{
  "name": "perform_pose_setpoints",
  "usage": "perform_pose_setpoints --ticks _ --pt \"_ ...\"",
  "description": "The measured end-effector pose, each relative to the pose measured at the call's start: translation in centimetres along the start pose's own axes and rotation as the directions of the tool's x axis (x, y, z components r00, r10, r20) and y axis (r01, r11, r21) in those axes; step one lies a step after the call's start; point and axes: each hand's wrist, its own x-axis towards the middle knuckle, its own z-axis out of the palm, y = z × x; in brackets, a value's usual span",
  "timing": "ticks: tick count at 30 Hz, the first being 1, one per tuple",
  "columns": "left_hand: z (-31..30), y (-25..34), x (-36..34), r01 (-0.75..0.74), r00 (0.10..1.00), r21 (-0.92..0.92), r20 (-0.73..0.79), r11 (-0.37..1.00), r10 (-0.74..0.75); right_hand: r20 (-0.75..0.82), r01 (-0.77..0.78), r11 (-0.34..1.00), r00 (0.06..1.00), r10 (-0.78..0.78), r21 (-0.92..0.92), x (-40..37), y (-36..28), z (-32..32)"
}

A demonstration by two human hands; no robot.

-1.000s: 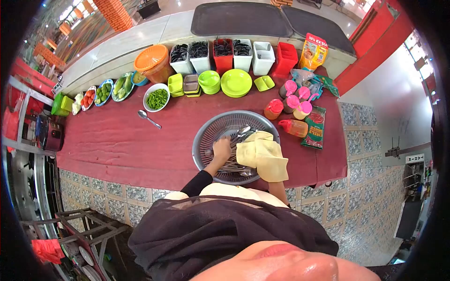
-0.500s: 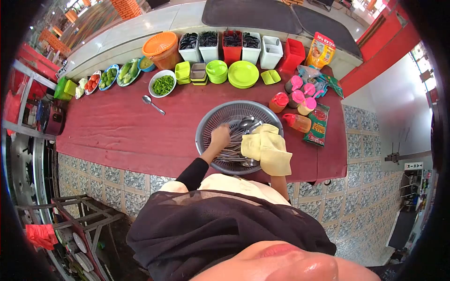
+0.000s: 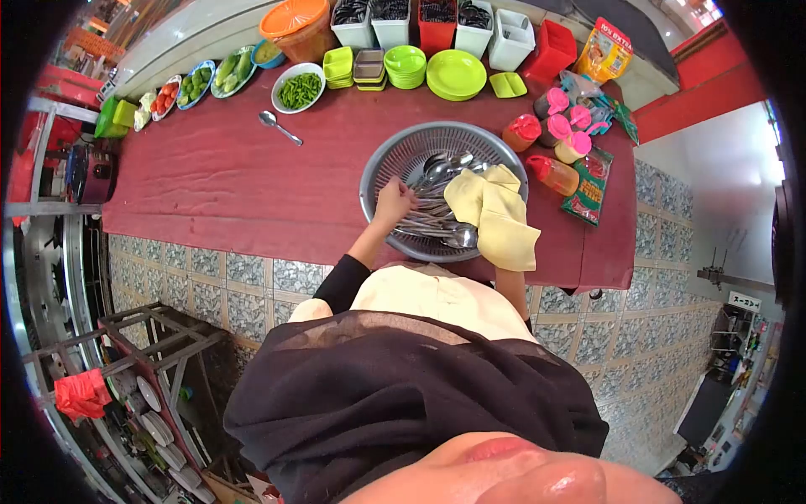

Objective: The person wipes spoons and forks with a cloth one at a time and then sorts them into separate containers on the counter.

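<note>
A grey plastic colander basin [image 3: 374, 161] stands near the table's front edge with a heap of metal cutlery [image 3: 430, 206] inside, spoons among it. My left hand [image 3: 395, 202] reaches over the basin's left rim, its fingers closed at the cutlery handles; which piece they grip is hard to make out. A pale yellow cloth [image 3: 495, 210] drapes over my right hand at the basin's right side, covering the fingers. Below the cloth only the forearm shows. Apart from the basin, a single spoon [image 3: 280, 128] lies on the red tablecloth [image 3: 227, 181].
Along the back stand white cutlery holders [image 3: 510, 42], an orange lidded tub [image 3: 295, 32], green plates [image 3: 456, 76] and a bowl of green chillies [image 3: 298, 89]. Sauce bottles [image 3: 554, 174] and a green packet [image 3: 589, 191] sit right of the basin. Vegetable plates [image 3: 233, 70] line the back left.
The view has tilted, so the table sits higher in the picture. My left hand stays at the cutlery with its fingers shifted slightly; the cloth still covers my right hand.
</note>
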Motion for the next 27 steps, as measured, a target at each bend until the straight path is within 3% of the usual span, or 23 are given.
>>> perform_pose_setpoints --ticks 1,2,6,7,8,9,10,11,13,15,16,19,21,23,25,27 --pt "0.4 -1.6 0.5 -0.170 0.979 0.219 -0.073 0.961 0.190 0.006 -0.001 1.000 1.000 0.001 0.017 -0.1 0.1 -0.1" --pt "0.0 1.3 -0.8 -0.209 0.960 0.335 -0.110 0.919 0.259 0.009 -0.006 1.000 1.000 0.005 0.027 0.0 0.2 -0.2" --pt "-0.2 4.1 -1.6 -0.324 0.852 0.458 -0.238 0.827 0.466 0.030 -0.012 0.995 1.000 0.009 0.097 0.2 0.7 -0.1" --pt "-0.1 4.6 -1.7 -0.243 0.951 0.116 -0.165 0.963 0.260 0.040 -0.017 0.991 0.999 0.012 0.135 0.3 1.0 0.1" --pt "-0.1 5.7 -2.1 -0.077 0.997 -0.221 -0.014 0.972 0.076 0.056 -0.026 0.983 0.998 0.016 0.179 0.5 1.2 0.3" --pt "-0.1 7.2 -2.9 0.147 0.980 -0.498 0.191 0.854 -0.058 0.075 -0.037 0.973 0.997 0.021 0.227 0.6 1.5 0.5" --pt "-0.3 10.2 -4.7 0.263 0.944 -0.539 0.314 0.800 -0.098 0.111 -0.062 0.948 0.993 0.028 0.311 0.7 1.9 0.9" --pt "0.0 10.8 -5.2 0.269 0.929 -0.486 0.359 0.831 -0.091 0.151 -0.097 0.910 0.988 0.038 0.403 0.8 2.3 1.1" --pt "1.1 11.4 -6.4 0.215 0.879 -0.411 0.477 0.886 0.009 0.243 -0.199 0.774 0.968 0.060 0.602 1.0 3.2 1.6" --pt "2.6 11.0 -7.4 0.201 0.899 -0.416 0.438 0.887 0.002 0.347 -0.320 0.553 0.936 0.059 0.769 1.3 3.9 1.5" --pt "3.2 10.0 -7.2 -0.037 0.937 -0.326 0.316 0.945 0.146 0.400 -0.382 0.415 0.915 0.045 0.826 1.5 4.3 1.3" --pt "1.4 10.4 -7.3 0.143 0.899 -0.280 0.437 0.949 -0.007 0.520 -0.516 0.092 0.854 -0.025 0.852 2.0 4.8 0.8" --pt "1.0 10.5 -7.5 0.057 0.908 -0.211 0.418 0.976 0.037 0.561 -0.562 0.018 0.824 -0.084 0.827 2.6 3.3 1.0" --pt "-0.3 11.4 -7.7 0.022 0.895 -0.160 0.443 0.987 0.052 0.591 -0.584 0.093 0.794 -0.144 0.807 3.2 0.8 1.5" --pt "-1.5 11.5 -7.6 -0.142 0.894 -0.042 0.422 0.989 0.147 0.669 -0.669 0.040 0.739 -0.078 0.743 3.6 1.1 0.5" --pt "-2.7 11.8 -7.7 -0.320 0.877 0.081 0.403 0.944 0.263 0.482 -0.455 0.637 0.864 0.146 0.622 2.7 -0.3 0.9"
